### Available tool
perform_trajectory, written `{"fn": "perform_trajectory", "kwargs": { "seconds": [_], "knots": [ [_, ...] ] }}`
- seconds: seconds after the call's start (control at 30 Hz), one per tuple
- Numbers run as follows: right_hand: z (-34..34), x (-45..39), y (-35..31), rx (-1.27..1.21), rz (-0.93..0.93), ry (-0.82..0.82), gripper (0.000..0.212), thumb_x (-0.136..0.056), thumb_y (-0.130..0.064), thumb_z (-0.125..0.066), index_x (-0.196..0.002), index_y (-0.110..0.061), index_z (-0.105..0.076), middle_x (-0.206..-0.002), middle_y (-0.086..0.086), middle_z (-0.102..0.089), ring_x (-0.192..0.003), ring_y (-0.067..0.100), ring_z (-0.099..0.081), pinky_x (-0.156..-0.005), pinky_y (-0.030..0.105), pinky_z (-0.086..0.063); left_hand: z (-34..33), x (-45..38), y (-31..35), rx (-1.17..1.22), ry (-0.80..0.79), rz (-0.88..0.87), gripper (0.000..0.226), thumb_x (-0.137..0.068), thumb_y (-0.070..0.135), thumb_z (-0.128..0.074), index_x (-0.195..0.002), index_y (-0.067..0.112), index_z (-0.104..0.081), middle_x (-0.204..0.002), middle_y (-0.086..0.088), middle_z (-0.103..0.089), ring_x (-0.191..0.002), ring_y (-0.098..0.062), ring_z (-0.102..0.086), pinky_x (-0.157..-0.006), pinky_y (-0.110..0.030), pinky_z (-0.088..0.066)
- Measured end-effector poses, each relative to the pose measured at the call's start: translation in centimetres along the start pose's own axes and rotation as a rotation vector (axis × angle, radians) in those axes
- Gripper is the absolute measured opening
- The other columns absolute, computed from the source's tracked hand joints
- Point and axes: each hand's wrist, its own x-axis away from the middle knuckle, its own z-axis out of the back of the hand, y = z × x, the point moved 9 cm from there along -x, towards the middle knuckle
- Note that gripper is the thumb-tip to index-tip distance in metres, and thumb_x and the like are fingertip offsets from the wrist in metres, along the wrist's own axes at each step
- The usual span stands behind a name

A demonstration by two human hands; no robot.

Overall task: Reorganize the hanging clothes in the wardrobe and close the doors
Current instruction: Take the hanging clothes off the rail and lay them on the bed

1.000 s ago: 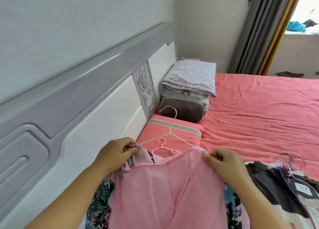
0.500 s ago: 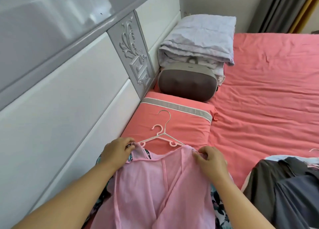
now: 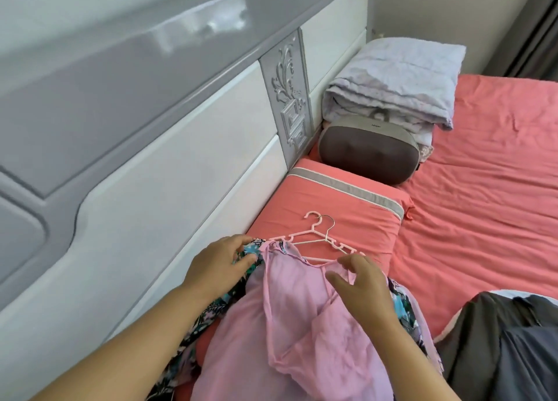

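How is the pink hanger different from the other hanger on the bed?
The pink hanger is plastic-looking, pink all over, with small notches along its arm; the white hanger is thinner and smooth. The pink hanger's hook matches its body, while the white hanger's hook looks like shiny metal. Both lie flat, overlapping, on the coral pillow, their lower ends tucked into the pink garment.

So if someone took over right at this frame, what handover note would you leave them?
Left hand: fingers on the floral garment at the pink garment's shoulder; grip unclear.
Right hand: open, resting on the pink garment's neckline.
Two hangers, pink hanger and white hanger, lie on the coral pillow with the clothes laid on the bed. Dark clothes lie to the right.
Done: clothes laid out.
Left: straighten on hangers, hang them up, close the doors. Wardrobe not in view.
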Motion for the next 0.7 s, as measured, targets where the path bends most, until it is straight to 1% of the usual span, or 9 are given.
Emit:
{"fn": "perform_trajectory", "kwargs": {
  "seconds": [0.07, 0.13, 0.23, 0.33, 0.43, 0.53, 0.6, 0.63, 0.7],
  "knots": [
    [-0.5, 2.5, -3.4, -0.038, 0.064, -0.027, 0.021, -0.079, -0.017, -0.073, -0.097, -0.014, -0.063, -0.092, -0.008, -0.059, -0.095, 0.016, -0.056, -0.080, 0.025, -0.039, 2.2, 3.4, 0.0, 0.050, 0.045, -0.022, 0.037, -0.089, 0.037, -0.059, -0.126, 0.030, -0.055, -0.120, 0.009, -0.059, -0.103, -0.008, -0.056, -0.088, -0.026, -0.045],
    [-1.0, 5.1, -6.8, -0.070, 0.111, -0.054, 0.019, -0.079, -0.017, -0.073, -0.096, -0.015, -0.064, -0.092, -0.007, -0.062, -0.092, 0.013, -0.057, -0.080, 0.025, -0.042, 4.3, 6.9, 0.0, 0.090, 0.099, -0.053, 0.036, -0.089, 0.034, -0.060, -0.125, 0.029, -0.056, -0.120, 0.012, -0.058, -0.105, -0.007, -0.055, -0.091, -0.025, -0.043],
    [-2.0, 9.8, -12.2, -0.088, 0.213, -0.101, 0.015, -0.079, -0.016, -0.074, -0.090, -0.018, -0.064, -0.088, -0.008, -0.064, -0.088, 0.010, -0.058, -0.078, 0.023, -0.044, 7.4, 13.8, -1.7, 0.139, 0.176, -0.042, 0.035, -0.088, 0.038, -0.061, -0.122, 0.030, -0.058, -0.112, 0.020, -0.054, -0.102, -0.003, -0.054, -0.090, -0.023, -0.043],
    [-3.4, 15.3, -17.0, -0.106, 0.337, -0.163, 0.014, -0.077, -0.024, -0.073, -0.088, -0.024, -0.065, -0.084, -0.012, -0.064, -0.086, 0.001, -0.057, -0.072, 0.010, -0.040, 10.1, 20.7, -4.5, 0.202, 0.235, 0.009, 0.029, -0.082, 0.046, -0.061, -0.109, 0.036, -0.063, -0.096, 0.022, -0.058, -0.086, 0.002, -0.057, -0.084, -0.026, -0.048],
    [-5.4, 21.1, -21.6, -0.118, 0.425, -0.268, 0.016, -0.076, -0.029, -0.074, -0.087, -0.032, -0.062, -0.084, -0.014, -0.063, -0.088, -0.003, -0.056, -0.074, 0.011, -0.040, 12.7, 28.3, -8.2, 0.244, 0.289, 0.104, 0.014, -0.083, 0.038, -0.066, -0.095, 0.044, -0.061, -0.083, 0.019, -0.061, -0.075, -0.001, -0.058, -0.074, -0.023, -0.049],
    [-6.8, 26.7, -25.8, -0.142, 0.505, -0.323, 0.020, -0.071, -0.032, -0.077, -0.084, -0.037, -0.062, -0.081, -0.013, -0.066, -0.085, 0.000, -0.059, -0.071, 0.010, -0.043, 14.8, 36.3, -11.2, 0.296, 0.382, 0.162, 0.014, -0.081, 0.036, -0.068, -0.084, 0.047, -0.059, -0.089, 0.031, -0.058, -0.070, -0.003, -0.058, -0.068, -0.023, -0.050],
    [-8.2, 31.1, -28.8, -0.148, 0.566, -0.392, 0.022, -0.069, -0.033, -0.080, -0.080, -0.041, -0.062, -0.078, -0.012, -0.068, -0.085, -0.001, -0.060, -0.070, 0.009, -0.044, 16.4, 42.1, -13.0, 0.301, 0.455, 0.200, 0.017, -0.081, 0.034, -0.070, -0.081, 0.046, -0.058, -0.087, 0.031, -0.057, -0.066, -0.002, -0.056, -0.065, -0.018, -0.048],
    [-8.7, 33.0, -29.9, -0.162, 0.599, -0.420, 0.020, -0.068, -0.037, -0.078, -0.078, -0.044, -0.062, -0.080, -0.014, -0.068, -0.086, -0.002, -0.061, -0.071, 0.008, -0.044, 16.8, 44.4, -13.6, 0.286, 0.474, 0.212, 0.018, -0.082, 0.035, -0.069, -0.081, 0.047, -0.057, -0.088, 0.032, -0.056, -0.068, -0.001, -0.056, -0.064, -0.014, -0.045],
    [-10.2, 37.8, -32.8, -0.175, 0.691, -0.492, 0.013, -0.062, -0.053, -0.066, -0.074, -0.048, -0.063, -0.089, -0.027, -0.065, -0.090, -0.003, -0.060, -0.073, 0.007, -0.042, 18.0, 49.9, -15.1, 0.251, 0.527, 0.246, 0.019, -0.083, 0.039, -0.066, -0.082, 0.052, -0.052, -0.094, 0.036, -0.053, -0.075, 0.001, -0.056, -0.066, -0.011, -0.043]
  ]
}}
